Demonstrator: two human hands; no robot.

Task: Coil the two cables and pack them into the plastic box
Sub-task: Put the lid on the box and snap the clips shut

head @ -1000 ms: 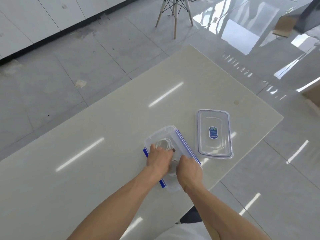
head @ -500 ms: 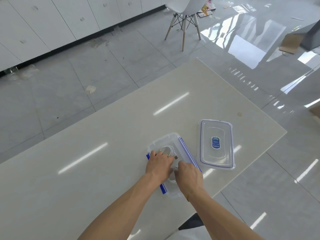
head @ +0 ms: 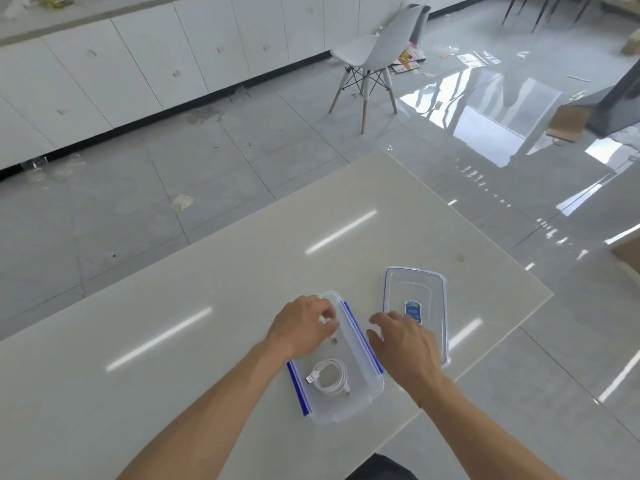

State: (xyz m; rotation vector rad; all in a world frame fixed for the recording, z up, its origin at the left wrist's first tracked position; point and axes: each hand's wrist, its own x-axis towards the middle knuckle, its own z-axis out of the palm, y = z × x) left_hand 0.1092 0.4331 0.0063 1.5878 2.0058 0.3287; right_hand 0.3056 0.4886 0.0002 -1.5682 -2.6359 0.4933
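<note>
A wide pale glossy table (head: 207, 306) carries a clear rectangular plastic box with blue side clips (head: 375, 386). Just right of the box lies its clear flat lid (head: 429, 292). The right hand (head: 407, 344) hovers between box and lid, fingers spread, holding nothing. The left hand (head: 303, 323) curls over the box's far end; its grasp is hidden. A coiled white USB cable (head: 330, 375) rests in the box's near end.

White coiled USB cable (head: 329, 377) flat in open clear box (head: 360, 398), near end.
</note>
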